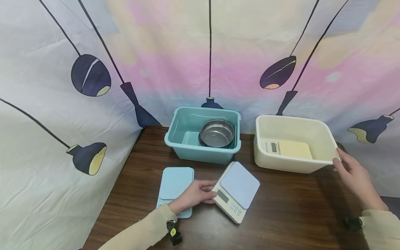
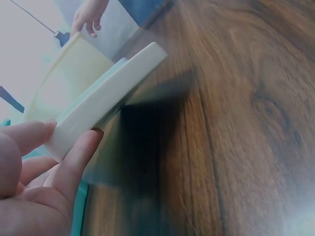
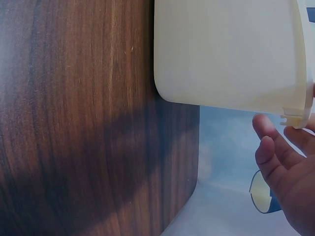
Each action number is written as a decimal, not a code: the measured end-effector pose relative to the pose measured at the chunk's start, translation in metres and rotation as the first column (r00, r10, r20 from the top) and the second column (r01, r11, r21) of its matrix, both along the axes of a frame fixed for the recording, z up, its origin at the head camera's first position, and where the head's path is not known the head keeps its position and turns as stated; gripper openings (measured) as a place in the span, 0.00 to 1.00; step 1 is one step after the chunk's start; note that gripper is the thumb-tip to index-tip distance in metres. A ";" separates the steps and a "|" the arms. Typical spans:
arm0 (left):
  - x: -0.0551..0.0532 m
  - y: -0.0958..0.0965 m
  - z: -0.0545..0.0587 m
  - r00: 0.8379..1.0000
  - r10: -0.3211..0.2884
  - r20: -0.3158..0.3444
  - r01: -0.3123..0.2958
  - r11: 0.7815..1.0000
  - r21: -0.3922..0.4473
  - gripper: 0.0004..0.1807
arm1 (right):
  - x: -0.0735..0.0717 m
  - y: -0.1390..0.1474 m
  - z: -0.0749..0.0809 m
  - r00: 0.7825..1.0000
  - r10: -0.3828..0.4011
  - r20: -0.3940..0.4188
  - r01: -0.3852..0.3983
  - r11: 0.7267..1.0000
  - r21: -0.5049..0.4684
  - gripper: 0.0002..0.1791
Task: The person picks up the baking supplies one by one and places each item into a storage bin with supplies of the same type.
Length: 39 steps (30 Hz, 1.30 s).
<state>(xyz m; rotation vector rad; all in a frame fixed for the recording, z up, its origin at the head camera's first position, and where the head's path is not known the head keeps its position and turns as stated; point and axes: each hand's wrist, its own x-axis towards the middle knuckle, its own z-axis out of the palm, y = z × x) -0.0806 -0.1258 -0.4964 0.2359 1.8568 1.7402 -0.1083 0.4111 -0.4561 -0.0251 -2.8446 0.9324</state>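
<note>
My left hand [image 1: 201, 192] pinches the corner of a white kitchen scale [image 1: 240, 185] between thumb and fingers. The scale is tilted, its pale lilac platform and small display facing up. In the left wrist view the scale [image 2: 106, 93] appears edge-on, raised over the table. A light blue kitchen scale [image 1: 176, 182] lies flat on the table, partly covered by my left forearm. My right hand [image 1: 354, 173] holds the right rim corner of a cream plastic bin [image 1: 281, 165]. Inside that bin lies a scale with a yellow platform [image 1: 295, 149].
A teal plastic bin [image 1: 203, 155] stands at the back of the dark wood table [image 1: 281, 215], left of the cream bin. Round metal sieves [image 1: 217, 133] sit inside it. A cloth backdrop [image 1: 187, 52] printed with hanging lamps rises directly behind the table.
</note>
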 end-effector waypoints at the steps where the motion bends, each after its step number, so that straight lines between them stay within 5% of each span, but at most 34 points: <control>1: 0.000 0.000 0.001 1.000 0.000 -0.007 0.000 1.000 0.000 0.30 | 0.000 0.000 0.000 1.000 0.000 -0.002 0.000 1.000 0.000 0.34; 14: 0.001 0.010 0.024 1.000 -0.005 -0.013 0.006 1.000 0.027 0.25 | 0.001 0.000 0.001 1.000 0.001 0.003 -0.001 1.000 -0.016 0.34; 26: -0.004 0.018 0.075 0.998 -0.027 -0.056 0.029 0.999 0.038 0.21 | -0.003 0.001 0.002 1.000 0.019 0.001 -0.019 1.000 -0.008 0.34; 39: -0.033 0.035 0.126 0.985 -0.057 -0.160 0.070 0.994 0.080 0.20 | -0.001 0.003 -0.001 1.000 0.019 -0.003 -0.019 1.000 -0.005 0.34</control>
